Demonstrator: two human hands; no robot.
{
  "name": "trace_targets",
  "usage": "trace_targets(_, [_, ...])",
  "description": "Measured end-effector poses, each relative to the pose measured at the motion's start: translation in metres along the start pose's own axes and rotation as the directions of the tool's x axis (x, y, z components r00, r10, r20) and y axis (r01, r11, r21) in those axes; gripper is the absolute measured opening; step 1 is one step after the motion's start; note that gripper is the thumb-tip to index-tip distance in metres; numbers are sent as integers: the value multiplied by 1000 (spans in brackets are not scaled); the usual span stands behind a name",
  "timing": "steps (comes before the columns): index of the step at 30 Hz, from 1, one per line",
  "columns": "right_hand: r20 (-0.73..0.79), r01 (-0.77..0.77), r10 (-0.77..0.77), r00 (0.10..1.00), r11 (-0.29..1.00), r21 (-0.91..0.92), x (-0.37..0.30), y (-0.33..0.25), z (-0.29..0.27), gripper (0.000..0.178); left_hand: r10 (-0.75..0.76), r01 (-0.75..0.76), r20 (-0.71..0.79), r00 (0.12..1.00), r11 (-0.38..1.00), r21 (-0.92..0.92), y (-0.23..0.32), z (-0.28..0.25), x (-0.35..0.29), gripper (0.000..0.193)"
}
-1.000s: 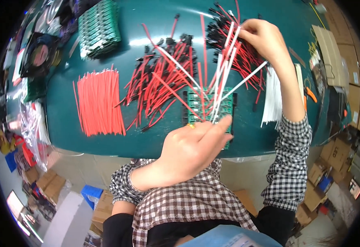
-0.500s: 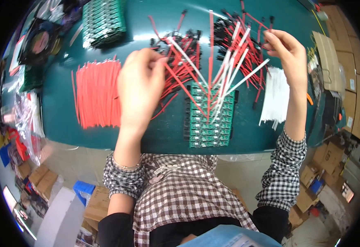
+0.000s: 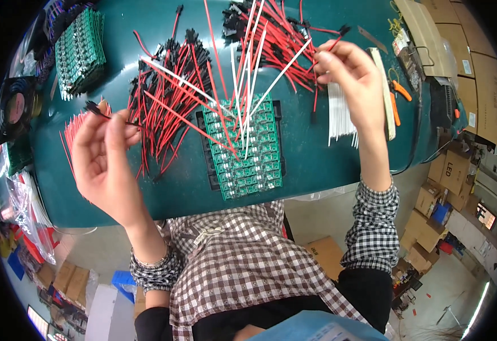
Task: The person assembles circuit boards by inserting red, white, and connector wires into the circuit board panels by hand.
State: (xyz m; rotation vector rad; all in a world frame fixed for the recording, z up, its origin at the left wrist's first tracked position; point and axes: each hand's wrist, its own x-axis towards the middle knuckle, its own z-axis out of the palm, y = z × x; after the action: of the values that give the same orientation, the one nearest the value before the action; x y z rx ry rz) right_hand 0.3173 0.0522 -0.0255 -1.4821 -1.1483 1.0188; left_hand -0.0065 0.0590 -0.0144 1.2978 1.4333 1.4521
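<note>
My left hand point(image 3: 109, 162) is raised at the table's left, pinching a thin red wire with a black connector point(image 3: 93, 108) between thumb and fingers. Over at the right, the fingertips of my right hand point(image 3: 356, 91) are closed on another red wire, whose black connector point(image 3: 344, 30) sticks up past them. Between my hands lies a panel of green circuit boards point(image 3: 264, 167) on a black tray point(image 3: 279, 122). Loose red wires and white wires point(image 3: 285, 73) fan out across its upper part. Beyond it are two heaps of connector wires, a left heap point(image 3: 169, 108) and a right heap point(image 3: 271, 42).
A bundle of red wires point(image 3: 71, 133) lies partly behind my left hand. White wires point(image 3: 339, 116) lie beside my right wrist, with orange-handled pliers point(image 3: 399, 91) further right. Stacked green boards point(image 3: 81, 54) and a black fan point(image 3: 18, 108) are at the far left.
The whole view has shifted and turned. My left hand has moved left, away from the left wire heap, and a connector wire now shows in it. My right hand keeps its pinch.
</note>
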Motion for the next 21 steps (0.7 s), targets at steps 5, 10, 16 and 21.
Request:
trace_targets(5, [-49,88,-89,995,996,-21,-28,2,7,13,-115,115,216,970,993,11,-20,-5,-24,13])
trace_targets(10, [21,10,-15,1000,975,223,-46,-15,30,11,-111,64,304,946,985,161,-12,-13,-25,9])
trace_targets(16, [142,-72,33,989,956,283,-39,-1,53,13,-191,163,440,877,981,102,23,0,-37,5])
trace_targets(21, [169,-90,48,984,965,248,-34,3,63,16,-179,101,462,868,977,187,25,19,-41,9])
